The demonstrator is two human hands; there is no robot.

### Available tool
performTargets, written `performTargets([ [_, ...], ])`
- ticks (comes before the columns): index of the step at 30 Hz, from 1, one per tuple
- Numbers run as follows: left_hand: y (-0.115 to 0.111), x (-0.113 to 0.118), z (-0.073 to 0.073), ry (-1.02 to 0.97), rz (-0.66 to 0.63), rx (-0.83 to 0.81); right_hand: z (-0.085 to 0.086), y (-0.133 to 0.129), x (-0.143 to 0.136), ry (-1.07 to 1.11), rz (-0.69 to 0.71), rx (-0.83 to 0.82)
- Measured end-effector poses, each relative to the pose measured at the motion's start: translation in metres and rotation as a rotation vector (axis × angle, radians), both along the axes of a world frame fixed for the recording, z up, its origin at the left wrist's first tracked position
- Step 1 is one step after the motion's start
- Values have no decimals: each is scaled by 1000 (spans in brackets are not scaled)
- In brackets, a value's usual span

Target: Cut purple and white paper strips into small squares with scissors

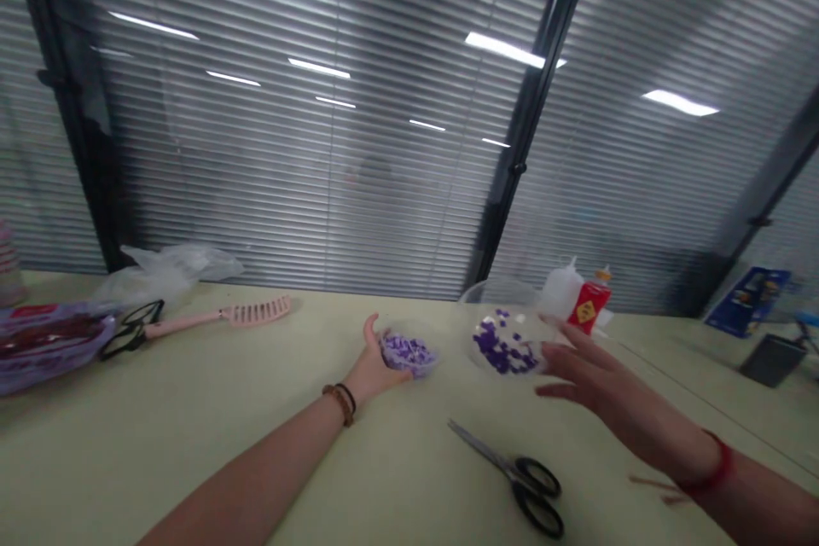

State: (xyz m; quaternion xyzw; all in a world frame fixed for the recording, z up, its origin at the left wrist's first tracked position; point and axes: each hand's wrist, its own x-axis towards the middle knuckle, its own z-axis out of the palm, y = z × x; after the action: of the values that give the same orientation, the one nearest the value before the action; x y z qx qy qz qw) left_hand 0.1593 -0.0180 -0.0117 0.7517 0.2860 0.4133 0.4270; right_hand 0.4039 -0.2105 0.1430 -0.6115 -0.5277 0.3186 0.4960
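My left hand point(376, 371) curves round the near left side of a small clear bowl point(426, 365) filled with light purple shredded bits. Its thumb lies along the front of the bowl. To the right is a bigger clear bowl point(470, 303) with dark purple pieces scattered in it. My right hand point(592, 380) is at that bowl's right side, fingers stretched out and slightly blurred; whether they touch the rim I cannot tell. Black-handled scissors point(512, 473) lie on the table in front of the two bowls, blades pointing up and left.
On the pale table point(358, 478), a pink hairbrush point(256, 311), black-framed glasses point(132, 331), a purple package point(57, 345) and a plastic bag point(170, 273) lie left. A red bottle point(589, 305) stands behind my right hand. A dark box point(772, 360) sits far right. Blinds-covered glass rises behind.
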Motion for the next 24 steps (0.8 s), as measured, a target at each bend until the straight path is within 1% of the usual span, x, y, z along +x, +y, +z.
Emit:
performTargets([
  [1,2,-1,-1,-18,7,-20,-1,25,-7,-122,28,46],
  [3,4,-1,-3,-71,20,-73,-10,69,-19,-210,69,79],
  [4,4,-1,-3,-90,13,-92,-17,86,-24,-258,96,92],
  [5,5,-1,-4,-107,6,-108,-24,99,-28,-308,115,109],
  [7,5,0,-5,-143,-5,-127,-36,114,-34,-414,160,155],
  [9,4,1,-6,-174,-16,-140,-41,118,-38,-519,228,222],
  [12,3,3,-5,-207,-25,-152,-39,117,-43,-636,331,312],
  [14,2,4,-5,-222,-25,-153,-36,114,-46,-673,355,335],
  [16,2,4,-4,-229,-19,-154,-34,111,-47,-674,348,338],
  [18,2,4,-4,-223,-8,-159,-33,110,-44,-637,309,331],
  [20,2,3,-4,-209,3,-166,-33,111,-35,-555,222,297],
  [22,3,2,-4,-201,9,-169,-37,112,-20,-426,83,216],
  [24,3,2,-3,-201,10,-166,-48,111,1,-272,-80,89],
])
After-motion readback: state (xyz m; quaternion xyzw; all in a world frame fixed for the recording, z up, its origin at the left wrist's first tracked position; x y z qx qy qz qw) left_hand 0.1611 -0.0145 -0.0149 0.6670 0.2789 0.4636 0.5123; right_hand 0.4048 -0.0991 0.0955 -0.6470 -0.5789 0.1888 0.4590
